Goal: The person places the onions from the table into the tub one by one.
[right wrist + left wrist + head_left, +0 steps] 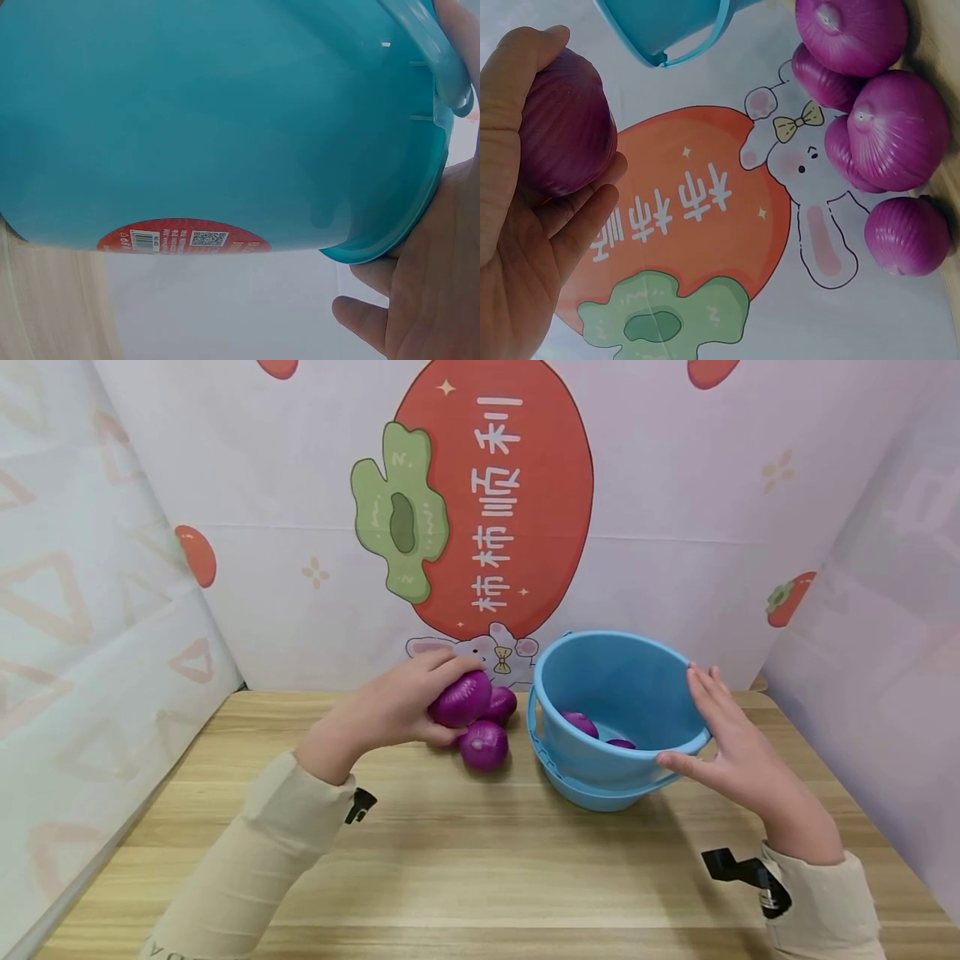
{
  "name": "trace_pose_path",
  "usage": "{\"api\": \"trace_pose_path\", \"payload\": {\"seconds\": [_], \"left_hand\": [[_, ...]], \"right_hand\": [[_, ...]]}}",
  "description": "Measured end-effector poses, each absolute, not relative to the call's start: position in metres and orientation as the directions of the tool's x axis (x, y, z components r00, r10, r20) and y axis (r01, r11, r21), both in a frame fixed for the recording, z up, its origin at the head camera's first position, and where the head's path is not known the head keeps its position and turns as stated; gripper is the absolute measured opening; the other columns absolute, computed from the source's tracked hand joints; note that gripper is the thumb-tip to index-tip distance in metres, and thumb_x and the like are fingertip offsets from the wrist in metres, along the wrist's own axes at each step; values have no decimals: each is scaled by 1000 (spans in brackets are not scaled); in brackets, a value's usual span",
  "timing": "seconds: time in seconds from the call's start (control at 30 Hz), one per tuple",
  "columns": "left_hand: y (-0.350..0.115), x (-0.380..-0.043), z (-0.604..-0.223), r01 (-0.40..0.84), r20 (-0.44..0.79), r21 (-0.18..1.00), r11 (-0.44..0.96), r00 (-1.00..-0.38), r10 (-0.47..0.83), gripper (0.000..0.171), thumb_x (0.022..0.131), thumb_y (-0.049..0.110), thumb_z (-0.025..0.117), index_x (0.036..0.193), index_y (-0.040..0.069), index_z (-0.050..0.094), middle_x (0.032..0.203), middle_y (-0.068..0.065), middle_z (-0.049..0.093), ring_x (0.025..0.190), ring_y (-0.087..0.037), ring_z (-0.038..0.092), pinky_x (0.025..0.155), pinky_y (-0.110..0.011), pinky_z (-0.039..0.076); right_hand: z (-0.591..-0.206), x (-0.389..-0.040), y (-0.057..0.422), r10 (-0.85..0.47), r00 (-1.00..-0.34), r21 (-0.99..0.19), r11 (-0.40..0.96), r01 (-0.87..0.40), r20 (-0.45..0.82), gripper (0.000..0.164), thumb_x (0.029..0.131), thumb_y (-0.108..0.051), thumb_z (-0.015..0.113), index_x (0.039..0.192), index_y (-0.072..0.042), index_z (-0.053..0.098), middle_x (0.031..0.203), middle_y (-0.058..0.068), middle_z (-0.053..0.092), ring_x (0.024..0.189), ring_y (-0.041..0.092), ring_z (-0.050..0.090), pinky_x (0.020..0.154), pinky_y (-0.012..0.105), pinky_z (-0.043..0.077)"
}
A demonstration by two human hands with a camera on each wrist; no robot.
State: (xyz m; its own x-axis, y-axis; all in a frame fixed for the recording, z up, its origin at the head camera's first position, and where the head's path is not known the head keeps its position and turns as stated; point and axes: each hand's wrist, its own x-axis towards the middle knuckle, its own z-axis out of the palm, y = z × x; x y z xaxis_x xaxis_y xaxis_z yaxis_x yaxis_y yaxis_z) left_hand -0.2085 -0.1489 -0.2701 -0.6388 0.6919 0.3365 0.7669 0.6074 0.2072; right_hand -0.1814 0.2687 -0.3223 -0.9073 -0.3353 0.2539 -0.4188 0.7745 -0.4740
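Note:
My left hand (393,706) grips a purple onion (461,699), thumb on one side and fingers on the other. In the left wrist view this onion (568,127) is apart from the others. Close below and beside it, several more purple onions (483,746) lie grouped on the table, partly hidden by the hand. To their right stands a light-blue bucket (600,772) with purple onions (580,724) inside. My right hand (750,768) rests spread at the bucket's right rim, its fingers fairly straight and its thumb near the front edge.
The bucket's handle (534,727) hangs down its left side. A red label (184,235) marks the bucket's wall. Behind the wooden table (480,877) rises a printed backdrop (660,527), with light side panels (90,610) at left and right.

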Motion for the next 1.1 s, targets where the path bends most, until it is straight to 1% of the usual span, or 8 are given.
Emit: {"api": "trace_pose_path", "payload": {"seconds": [0.2, 0.37, 0.5, 0.63, 0.83, 0.97, 1.1], "left_hand": [[-140, -210, -269, 768, 327, 198, 609, -638, 697, 75, 74, 29, 87, 138, 15, 51, 123, -6, 58, 113, -20, 57, 89, -36, 59], [-134, -210, -267, 765, 323, 200, 612, -641, 696, 79, 74, 36, 87, 140, 16, 49, 128, -7, 56, 119, -22, 56, 90, -37, 59], [-128, -209, -265, 768, 326, 216, 603, -639, 697, 81, 74, 37, 88, 142, 16, 49, 131, -6, 55, 120, -22, 56, 91, -38, 58], [-121, -211, -262, 780, 342, 225, 583, -624, 702, 80, 75, 34, 87, 143, 17, 48, 130, -4, 56, 119, -19, 56, 91, -36, 58], [-109, -213, -260, 816, 398, 223, 532, -575, 715, 82, 76, 33, 87, 145, 19, 46, 131, -5, 56, 121, -17, 55, 91, -33, 58], [-102, -213, -259, 830, 424, 216, 514, -554, 717, 78, 76, 31, 86, 142, 14, 49, 128, -6, 58, 118, -18, 56, 92, -34, 57], [-96, -215, -259, 835, 431, 213, 507, -546, 719, 77, 74, 30, 87, 139, 13, 50, 125, -6, 59, 115, -19, 57, 91, -33, 57]], "right_hand": [[-322, -181, 269, -332, -909, -471, 778, -415, 253, 111, 83, -42, 77, 160, -10, 4, 168, 15, 2, 155, 35, -11, 98, 85, 17], [-322, -181, 269, -330, -911, -468, 783, -410, 247, 111, 83, -41, 77, 160, -10, 4, 168, 16, 2, 155, 36, -11, 97, 85, 19], [-322, -181, 269, -329, -912, -464, 786, -409, 245, 111, 82, -41, 77, 160, -10, 4, 167, 16, 3, 155, 36, -11, 96, 85, 21], [-322, -181, 269, -330, -911, -462, 786, -410, 245, 111, 82, -41, 77, 160, -10, 4, 167, 16, 3, 155, 35, -11, 96, 85, 21], [-323, -182, 270, -336, -907, -465, 780, -419, 255, 111, 82, -41, 77, 160, -10, 5, 168, 15, 3, 155, 35, -11, 97, 85, 20], [-323, -183, 270, -337, -906, -464, 779, -421, 256, 111, 82, -41, 77, 160, -10, 5, 168, 15, 3, 155, 35, -11, 97, 85, 20], [-323, -183, 270, -338, -907, -466, 779, -420, 254, 111, 82, -41, 77, 160, -10, 4, 168, 15, 2, 155, 35, -11, 98, 85, 19]]}}
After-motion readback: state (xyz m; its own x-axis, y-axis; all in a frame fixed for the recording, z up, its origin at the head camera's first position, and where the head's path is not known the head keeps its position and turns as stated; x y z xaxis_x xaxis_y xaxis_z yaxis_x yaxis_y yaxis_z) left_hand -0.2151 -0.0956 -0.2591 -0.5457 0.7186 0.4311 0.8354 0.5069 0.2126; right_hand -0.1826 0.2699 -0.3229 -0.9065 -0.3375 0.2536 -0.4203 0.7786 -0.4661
